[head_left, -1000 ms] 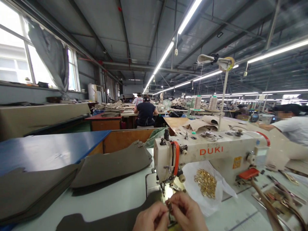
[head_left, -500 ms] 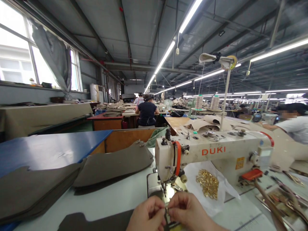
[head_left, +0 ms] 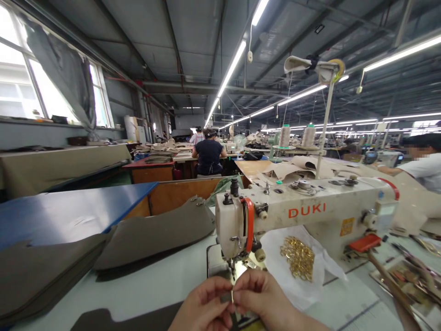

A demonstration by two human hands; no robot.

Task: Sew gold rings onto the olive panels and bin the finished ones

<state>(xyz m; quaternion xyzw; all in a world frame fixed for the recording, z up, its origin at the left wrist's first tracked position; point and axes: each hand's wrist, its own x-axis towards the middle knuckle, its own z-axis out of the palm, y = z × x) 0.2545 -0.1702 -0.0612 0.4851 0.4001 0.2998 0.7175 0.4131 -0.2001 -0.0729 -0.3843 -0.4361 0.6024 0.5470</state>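
My left hand (head_left: pixel 208 304) and my right hand (head_left: pixel 258 294) meet fingertip to fingertip just in front of the needle area of the white sewing machine (head_left: pixel 306 209). Both are pinched round something small that I cannot make out. A dark grey-brown fabric piece (head_left: pixel 127 319) lies on the table beside and partly under my left hand. The machine's lamp lights the metal plate behind my fingers. Gold metal rings or hooks (head_left: pixel 298 258) lie heaped on a white sheet (head_left: pixel 275 271) to the right of my hands.
Stacks of dark fabric pieces (head_left: pixel 155 232) lie at the left, near a blue tabletop (head_left: pixel 79 207). A tray of tools (head_left: pixel 409 285) stands at the right. Thread cones (head_left: pixel 284 136) rise behind the machine. One person (head_left: pixel 208 154) sits ahead, another (head_left: pixel 425 168) at the right.
The view has shifted slightly. Both my hands stay pinched together by the needle, with the fingers of my left hand a little more spread.
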